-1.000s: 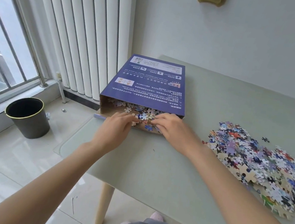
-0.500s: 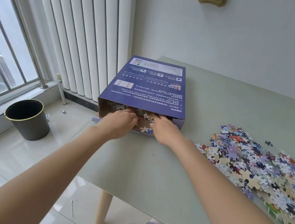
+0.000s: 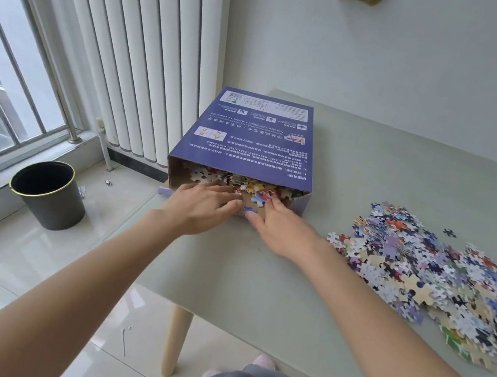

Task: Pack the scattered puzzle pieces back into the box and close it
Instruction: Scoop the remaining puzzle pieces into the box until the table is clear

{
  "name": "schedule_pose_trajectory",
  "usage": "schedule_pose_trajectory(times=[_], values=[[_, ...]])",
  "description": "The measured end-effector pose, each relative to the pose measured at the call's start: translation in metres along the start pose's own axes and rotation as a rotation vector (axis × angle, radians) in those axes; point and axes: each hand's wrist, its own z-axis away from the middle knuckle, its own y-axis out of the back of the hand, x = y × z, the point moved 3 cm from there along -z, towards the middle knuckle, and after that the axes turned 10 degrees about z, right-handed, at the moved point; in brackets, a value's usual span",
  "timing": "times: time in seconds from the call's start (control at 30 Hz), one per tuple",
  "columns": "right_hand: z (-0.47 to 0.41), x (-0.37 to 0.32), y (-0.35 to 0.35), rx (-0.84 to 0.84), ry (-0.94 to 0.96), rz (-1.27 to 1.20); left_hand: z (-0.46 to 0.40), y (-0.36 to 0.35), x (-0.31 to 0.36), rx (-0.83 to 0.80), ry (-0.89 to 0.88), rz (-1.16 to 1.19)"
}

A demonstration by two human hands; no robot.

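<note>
Both hands are pushing puzzle pieces into the open mouth of the purple puzzle box [image 3: 249, 138] lying at the table's [image 3: 256, 289] left edge.

The left hand [image 3: 200, 209] and right hand [image 3: 280, 227] are lying flat with fingers spread, their fingertips hidden among the pieces in the box [image 3: 241, 183]. Compared with a second ago, they are reaching deeper in. A loose pile of pieces [image 3: 437, 278] is sitting well to the right; a black bin [image 3: 47, 192] is standing on the floor below.
</note>
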Motion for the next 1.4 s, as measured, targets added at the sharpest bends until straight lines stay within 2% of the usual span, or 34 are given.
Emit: schedule_pose_trajectory(times=[0.13,0.27,0.33,0.5,0.6,0.77,0.9,1.03,1.13,1.27,1.33,1.4], values=[[-0.022,-0.008,0.006,0.030,-0.039,-0.019,-0.016,0.003,-0.008,0.007,0.021,0.068],[-0.013,-0.004,0.009,0.130,0.026,0.030,0.005,0.001,-0.003,0.245,-0.126,0.038],[0.001,-0.005,0.005,0.160,0.081,0.063,0.015,-0.001,-0.004,0.300,-0.097,-0.027],[-0.001,-0.008,0.001,0.046,0.134,0.095,0.008,-0.002,-0.014,0.188,0.099,-0.016],[-0.023,-0.007,0.003,-0.011,0.091,0.098,0.007,0.000,-0.015,0.148,0.087,-0.015],[-0.035,-0.014,0.014,-0.032,0.015,-0.006,0.012,0.002,-0.011,0.187,-0.029,0.009],[-0.012,-0.005,0.013,0.088,0.012,-0.110,0.003,-0.002,-0.011,0.089,0.019,-0.011],[0.036,0.012,0.028,0.278,0.031,-0.213,-0.006,-0.001,0.005,0.144,0.093,-0.009],[0.061,0.041,0.039,0.421,-0.034,-0.252,0.002,-0.003,0.034,0.246,0.033,-0.005],[0.085,0.095,0.033,0.382,-0.193,-0.182,0.011,-0.012,0.087,0.336,-0.107,0.165],[0.100,0.120,0.029,0.317,-0.242,-0.152,0.010,-0.021,0.118,0.242,-0.245,0.259],[0.114,0.142,0.025,0.238,-0.279,-0.153,0.005,-0.033,0.146,0.082,-0.313,0.283]])
